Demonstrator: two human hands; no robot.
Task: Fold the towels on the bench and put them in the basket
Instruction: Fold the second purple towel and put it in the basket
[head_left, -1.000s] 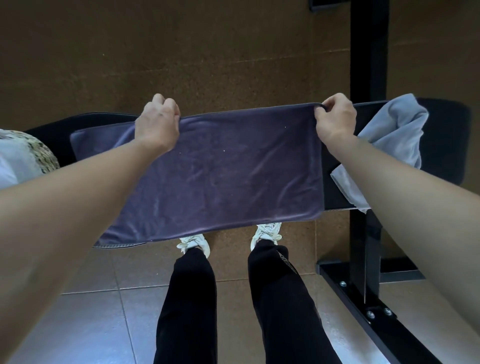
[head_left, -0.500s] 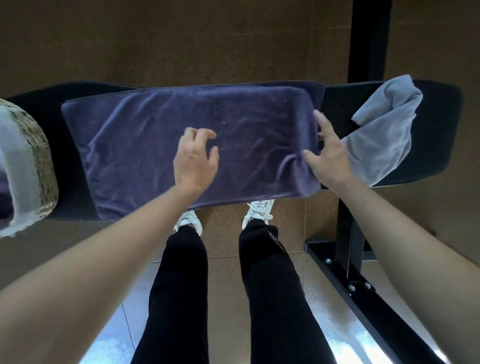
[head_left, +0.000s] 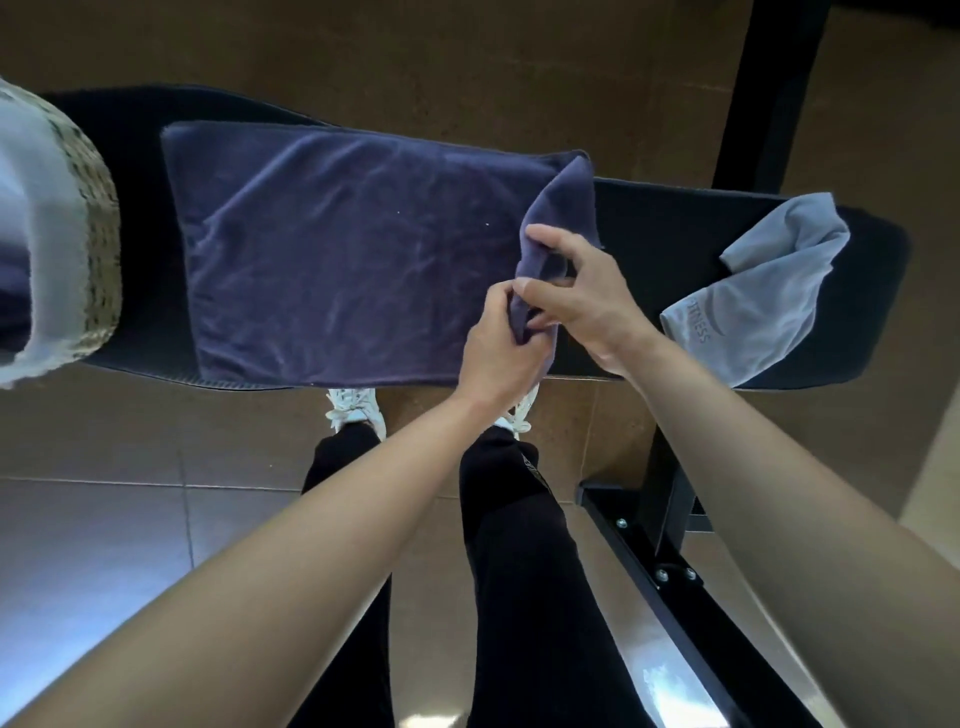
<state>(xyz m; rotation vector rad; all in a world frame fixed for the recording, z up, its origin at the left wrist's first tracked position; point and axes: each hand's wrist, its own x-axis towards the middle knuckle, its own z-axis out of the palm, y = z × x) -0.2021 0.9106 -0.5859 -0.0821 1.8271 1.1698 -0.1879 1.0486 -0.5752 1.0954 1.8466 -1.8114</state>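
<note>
On the grey towel there is dark print near its lower edge: the letters "TNESS" can be read, with a curved line beside them, and the start of the word is not clear. This towel lies crumpled on the right end of the black bench, and part of it hangs over the near edge. The purple towel is a dark, soft cloth with faint brush marks on its surface. It lies flat along the middle of the bench, and its near edge reaches the edge of the bench. Only its right end is lifted from the bench and bunched upward. The left hand has its fingers curled around the near right corner of the purple towel. The right hand pinches the same raised end between thumb and fingers, just beside the left hand. A woven basket with a pale cloth over its rim stands at the left end of the bench.
</note>
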